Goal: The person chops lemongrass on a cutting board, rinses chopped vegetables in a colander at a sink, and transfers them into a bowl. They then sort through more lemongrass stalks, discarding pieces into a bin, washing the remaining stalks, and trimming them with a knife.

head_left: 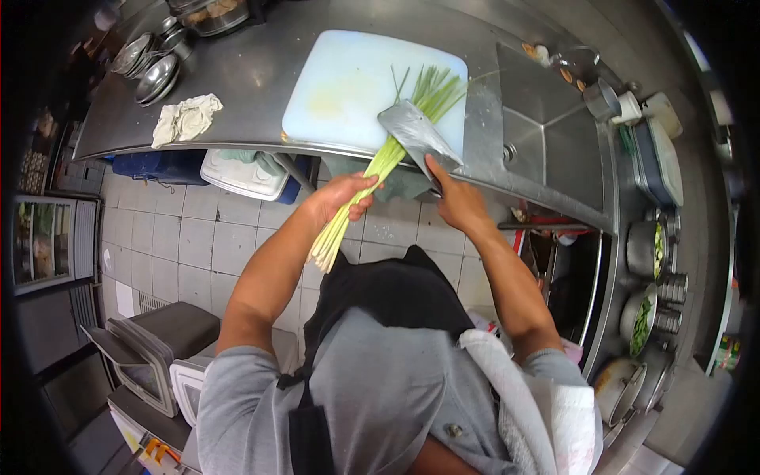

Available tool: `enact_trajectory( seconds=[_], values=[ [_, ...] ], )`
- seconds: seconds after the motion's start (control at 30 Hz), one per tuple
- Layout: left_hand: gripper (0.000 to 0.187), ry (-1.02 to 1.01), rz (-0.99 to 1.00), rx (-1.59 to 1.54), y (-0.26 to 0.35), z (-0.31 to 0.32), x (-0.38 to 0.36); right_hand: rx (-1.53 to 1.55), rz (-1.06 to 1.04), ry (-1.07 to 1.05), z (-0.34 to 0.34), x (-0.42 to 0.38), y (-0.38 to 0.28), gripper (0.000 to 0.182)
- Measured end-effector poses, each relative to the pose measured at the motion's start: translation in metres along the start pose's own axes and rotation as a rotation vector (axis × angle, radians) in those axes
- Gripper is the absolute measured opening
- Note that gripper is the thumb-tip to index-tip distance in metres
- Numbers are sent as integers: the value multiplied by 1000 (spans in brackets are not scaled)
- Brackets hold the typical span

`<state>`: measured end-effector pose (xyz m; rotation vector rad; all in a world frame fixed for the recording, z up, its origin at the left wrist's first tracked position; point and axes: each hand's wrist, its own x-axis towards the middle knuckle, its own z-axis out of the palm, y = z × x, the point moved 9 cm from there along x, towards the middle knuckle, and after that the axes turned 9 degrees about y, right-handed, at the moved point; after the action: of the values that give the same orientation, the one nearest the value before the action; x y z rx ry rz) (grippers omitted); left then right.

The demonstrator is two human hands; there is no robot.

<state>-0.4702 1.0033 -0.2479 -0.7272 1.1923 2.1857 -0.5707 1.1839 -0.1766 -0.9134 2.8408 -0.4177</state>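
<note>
My left hand (345,198) is closed around a bunch of long green stalks (383,162), pale at the end toward me. Their loose green tops (437,91) lie over a white cutting board (348,71) at the counter's front edge. In my right hand (461,202) is a cleaver (416,131), gripped by its handle. The broad blade lies across the stalks near the board's right front corner and hides part of them. The pale ends hang past the counter edge, in front of my apron.
A crumpled cloth (187,119) and metal bowls (157,79) sit left on the steel counter. To the right is a sink (546,134), with pots (645,245) beyond it. Lidded bins (245,174) stand below the counter, and more containers (146,356) are at my left.
</note>
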Motion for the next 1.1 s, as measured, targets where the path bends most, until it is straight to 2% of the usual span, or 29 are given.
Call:
enact_trajectory(
  seconds=[0.07, 0.17, 0.2, 0.27, 0.3, 0.33, 0.4, 0.43, 0.47, 0.57, 0.67, 0.77, 0.87, 0.97, 1.0, 1.07, 1.1],
  values=[
    [30, 36, 21, 35, 4, -2, -2, 57, 59, -55, -60, 9, -31, 88],
    [30, 56, 67, 104, 6, -3, -3, 165, 21, 319, -80, 10, -41, 89],
    [30, 86, 83, 143, 9, -3, -7, 235, 22, 368, -51, 9, -30, 93],
    [32, 133, 132, 264, 17, -4, -5, 64, 38, 53, 14, 7, -7, 94],
    [33, 155, 155, 343, 18, -8, -1, -21, 46, -109, 26, 2, -9, 95],
    [35, 177, 173, 425, 16, -11, 1, -20, 93, -168, 26, 3, -3, 96],
    [40, 432, 648, 794, 45, -15, -13, -17, 80, -199, 23, 8, -7, 96],
    [43, 541, 890, 976, 57, 2, -34, -17, 88, -214, 23, 2, -4, 96],
    [39, 585, 838, 1137, 56, 7, -40, -37, 109, -201, 23, 3, -4, 96],
    [29, 665, 882, 1476, 54, 12, -40, 6, 122, -181, 21, -2, -9, 96],
    [24, 685, 744, 1618, 57, 18, -39, -27, 144, -229, 16, -2, -11, 95],
    [23, 745, 822, 1645, 62, 17, -42, -29, 90, -201, 1, 6, -7, 94],
    [24, 376, 340, 818, 50, -8, -5, 197, -79, 3, -66, 16, -14, 93],
    [24, 232, 193, 345, 41, 1, 6, 263, 53, 223, -129, 9, -39, 92],
    [23, 198, 154, 170, 35, 3, 12, 300, -29, 428, -128, 9, -42, 89],
    [23, 110, 88, 18, 27, 5, 17, 275, 6, 355, -50, 3, -21, 89],
    [23, 64, 61, -60, 24, 7, 21, 260, 18, 321, -38, 2, -22, 89]
  ],
)
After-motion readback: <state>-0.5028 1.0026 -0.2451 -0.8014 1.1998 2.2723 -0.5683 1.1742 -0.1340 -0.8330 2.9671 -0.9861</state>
